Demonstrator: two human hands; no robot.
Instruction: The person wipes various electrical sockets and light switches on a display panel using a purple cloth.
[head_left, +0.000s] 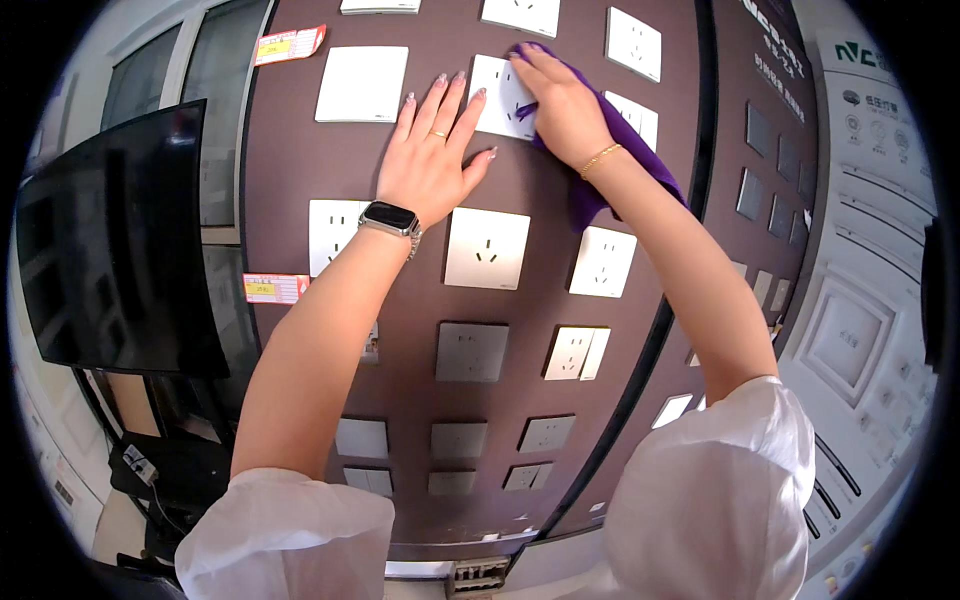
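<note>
A brown display panel (420, 405) bearing rows of wall sockets and switch plates fills the middle of the view. My left hand (433, 154), with a ring and a wristwatch, lies flat on the panel with spread fingers, between a blank white plate (362, 84) and a white wall socket (491, 97). My right hand (568, 109), wearing a gold bracelet, presses a purple cloth (634, 146) over the right side of that socket; the cloth hangs down beside the wrist. Below the hands are a cream socket (487, 249) and another white socket (603, 261).
A black flat screen (120, 247) stands at the left. Red and white price tags (276, 288) are fixed along the panel's left edge. A black seam (637, 375) divides off a second brown panel at the right, with a white display board (855, 322) beyond it.
</note>
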